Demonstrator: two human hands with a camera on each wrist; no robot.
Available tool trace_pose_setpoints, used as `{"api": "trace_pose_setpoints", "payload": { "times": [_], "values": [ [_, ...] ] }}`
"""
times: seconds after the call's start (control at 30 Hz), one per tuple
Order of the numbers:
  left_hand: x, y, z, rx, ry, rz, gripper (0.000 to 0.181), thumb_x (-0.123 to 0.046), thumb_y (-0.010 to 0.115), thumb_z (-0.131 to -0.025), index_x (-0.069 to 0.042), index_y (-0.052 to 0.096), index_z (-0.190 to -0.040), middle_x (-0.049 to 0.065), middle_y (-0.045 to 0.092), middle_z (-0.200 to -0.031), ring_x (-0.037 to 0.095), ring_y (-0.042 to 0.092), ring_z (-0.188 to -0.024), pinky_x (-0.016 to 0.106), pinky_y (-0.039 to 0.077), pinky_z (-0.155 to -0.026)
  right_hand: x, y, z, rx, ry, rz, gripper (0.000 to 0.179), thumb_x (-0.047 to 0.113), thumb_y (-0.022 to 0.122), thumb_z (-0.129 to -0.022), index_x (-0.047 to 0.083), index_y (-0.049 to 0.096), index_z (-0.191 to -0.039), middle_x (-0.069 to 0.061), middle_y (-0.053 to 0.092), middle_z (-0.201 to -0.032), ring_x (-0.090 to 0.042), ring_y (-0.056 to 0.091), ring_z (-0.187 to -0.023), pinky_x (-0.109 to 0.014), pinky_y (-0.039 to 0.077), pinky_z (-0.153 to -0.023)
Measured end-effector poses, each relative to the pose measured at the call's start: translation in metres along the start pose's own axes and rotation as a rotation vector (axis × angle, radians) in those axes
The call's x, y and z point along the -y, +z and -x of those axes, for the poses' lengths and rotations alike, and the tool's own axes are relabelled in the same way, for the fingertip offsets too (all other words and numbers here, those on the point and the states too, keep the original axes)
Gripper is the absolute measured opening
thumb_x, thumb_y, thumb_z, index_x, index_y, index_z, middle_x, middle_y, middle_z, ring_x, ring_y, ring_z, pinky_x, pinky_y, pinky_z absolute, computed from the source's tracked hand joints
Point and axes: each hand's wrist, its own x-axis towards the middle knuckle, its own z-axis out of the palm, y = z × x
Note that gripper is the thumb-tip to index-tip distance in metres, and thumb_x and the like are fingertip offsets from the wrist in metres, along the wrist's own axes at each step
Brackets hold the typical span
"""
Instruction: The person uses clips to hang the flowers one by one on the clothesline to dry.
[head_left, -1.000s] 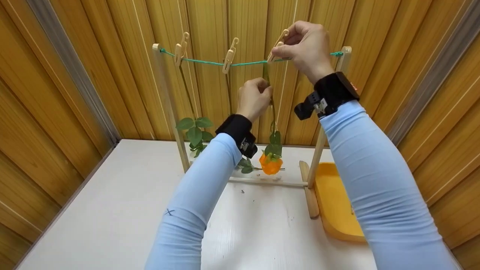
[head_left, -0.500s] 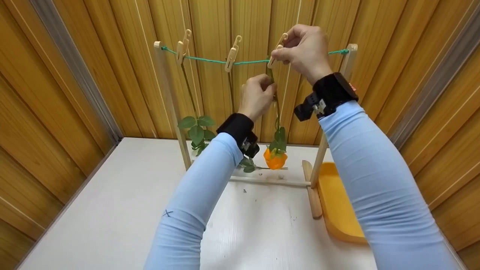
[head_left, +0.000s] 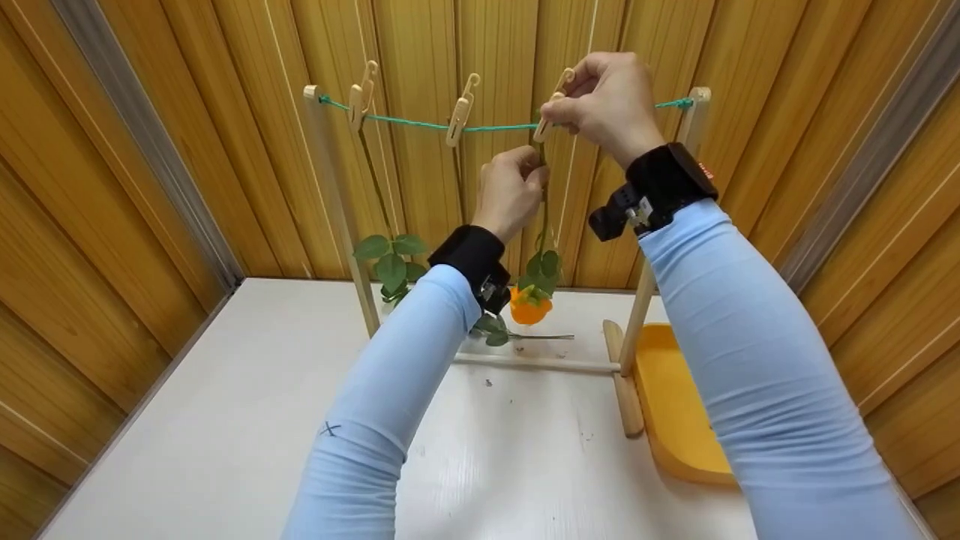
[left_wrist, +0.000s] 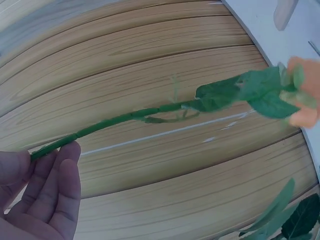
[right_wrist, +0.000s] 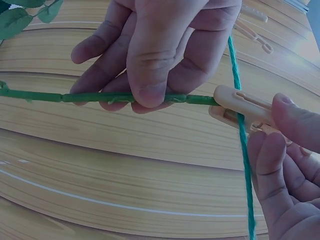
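Note:
An orange artificial rose (head_left: 531, 306) hangs head down from a green cord (head_left: 495, 128). My left hand (head_left: 510, 189) pinches its green stem (left_wrist: 115, 121) between thumb and fingers, a little below the cord. My right hand (head_left: 611, 105) pinches the tail of a beige clothespin (right_wrist: 240, 105). In the right wrist view the clothespin's mouth sits over the cord and meets the end of the stem. Leaves (left_wrist: 240, 92) cluster near the bloom, which is cut off by the edge of the left wrist view.
Two more clothespins, a left one (head_left: 360, 97) and a middle one (head_left: 460, 112), hold stems on the cord. Wooden posts (head_left: 341, 202) carry the cord. A leafy stem (head_left: 495, 330) lies behind the bottom bar (head_left: 547, 364). A yellow tray (head_left: 667, 420) stands at the right on the white table (head_left: 225, 420).
The rose's bloom has swung, first right, then left, and sits a little higher. Both hands keep their grips, the right hand slightly lower than a second ago.

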Motion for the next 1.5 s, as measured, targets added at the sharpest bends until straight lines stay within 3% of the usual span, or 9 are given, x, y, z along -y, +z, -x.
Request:
{"api": "trace_pose_setpoints", "payload": {
  "times": [0.3,0.73,0.97,1.27,1.37,1.5],
  "values": [
    [-0.001,-0.001,0.000,0.029,0.025,-0.060,0.015,-0.007,0.060,-0.103,-0.001,0.073,-0.106,0.012,0.076,-0.103,0.022,0.070,-0.090,0.028,0.052,-0.078,0.001,-0.006,-0.002,0.021,0.064,0.001,0.018,0.006,0.083,-0.086,0.006,0.067,-0.095,0.003,0.065,-0.082,-0.008,0.063,-0.067,-0.018,0.056,-0.061],
    [0.001,0.001,0.002,0.073,-0.004,-0.003,0.018,-0.007,0.057,-0.104,-0.001,0.072,-0.110,0.012,0.073,-0.103,0.016,0.062,-0.084,0.026,0.051,-0.072,0.000,-0.010,0.002,0.122,0.100,-0.065,0.022,0.003,0.078,-0.089,0.007,0.059,-0.099,-0.002,0.063,-0.090,-0.010,0.066,-0.071,-0.019,0.057,-0.061],
    [0.003,0.002,0.001,0.107,0.003,0.028,0.018,-0.007,0.056,-0.104,0.001,0.071,-0.111,0.013,0.073,-0.104,0.017,0.064,-0.086,0.025,0.052,-0.073,0.001,-0.010,0.003,0.167,0.103,-0.116,0.026,0.001,0.072,-0.090,0.006,0.052,-0.107,-0.006,0.059,-0.098,-0.010,0.067,-0.060,-0.023,0.059,-0.058],
    [0.009,0.001,0.005,0.151,-0.032,0.022,0.018,-0.011,0.058,-0.104,-0.001,0.070,-0.113,0.011,0.072,-0.106,0.018,0.066,-0.091,0.027,0.054,-0.079,0.000,-0.008,0.004,0.186,0.099,-0.077,0.020,0.003,0.069,-0.093,0.007,0.054,-0.105,-0.004,0.062,-0.096,-0.009,0.066,-0.059,-0.023,0.059,-0.059],
    [0.011,-0.001,0.007,0.179,-0.054,0.016,0.019,-0.013,0.058,-0.104,-0.001,0.068,-0.116,0.012,0.072,-0.108,0.019,0.065,-0.092,0.028,0.055,-0.080,0.000,-0.009,0.005,0.191,0.094,-0.045,0.023,0.006,0.069,-0.094,0.005,0.055,-0.112,-0.004,0.062,-0.099,-0.008,0.066,-0.060,-0.022,0.059,-0.060],
    [0.015,-0.004,0.011,0.225,-0.092,0.009,0.023,-0.016,0.059,-0.105,-0.001,0.065,-0.120,0.013,0.070,-0.109,0.020,0.064,-0.092,0.029,0.055,-0.081,0.003,-0.011,0.007,0.203,0.105,0.021,0.040,0.011,0.070,-0.097,-0.001,0.053,-0.131,-0.005,0.064,-0.108,-0.006,0.066,-0.061,-0.021,0.059,-0.061]
  ]
}}
